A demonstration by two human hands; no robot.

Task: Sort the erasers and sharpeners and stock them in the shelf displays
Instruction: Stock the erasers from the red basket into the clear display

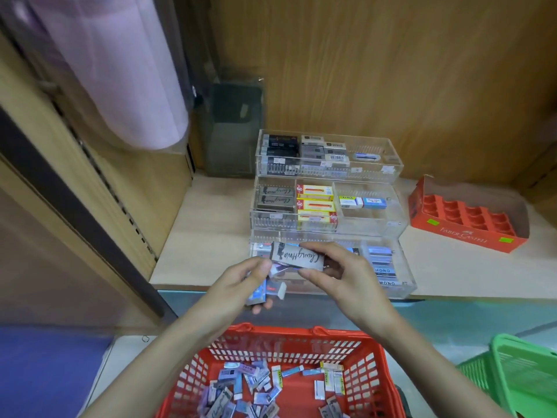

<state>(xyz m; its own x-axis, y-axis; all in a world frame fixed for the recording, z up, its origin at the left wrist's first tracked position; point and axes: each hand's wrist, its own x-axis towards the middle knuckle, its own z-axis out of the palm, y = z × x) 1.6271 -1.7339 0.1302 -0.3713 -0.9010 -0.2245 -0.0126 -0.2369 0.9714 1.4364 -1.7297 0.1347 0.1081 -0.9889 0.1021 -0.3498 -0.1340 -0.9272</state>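
Head view. My right hand (340,276) pinches a grey Chung Hwa pack (297,256), thumb under its near edge and fingers over the far edge, at the right end. My left hand (241,285) is curled round a small clutch of sleeved erasers (265,292), and its thumb tip touches the pack's left end. The pack is level, label up, between both hands, just in front of the lowest tier of the acrylic display (370,218).

Matching Chung Hwa packs (275,200) lie stacked in the left compartment of the middle tier, beyond and slightly left of my hands. I judge that to be the target slot.

Handling estimate: the pack is light, stiff and flat-sided, with a smooth printed wrap that could slide in a loose pinch. It is best held across the long edges near one end, so the free end goes into the compartment first. The small erasers in the left hand are rubbery, with slick sleeves, and easy to drop.

Below my wrists, a red basket (304,331) holds more loose erasers (256,384), unsorted.
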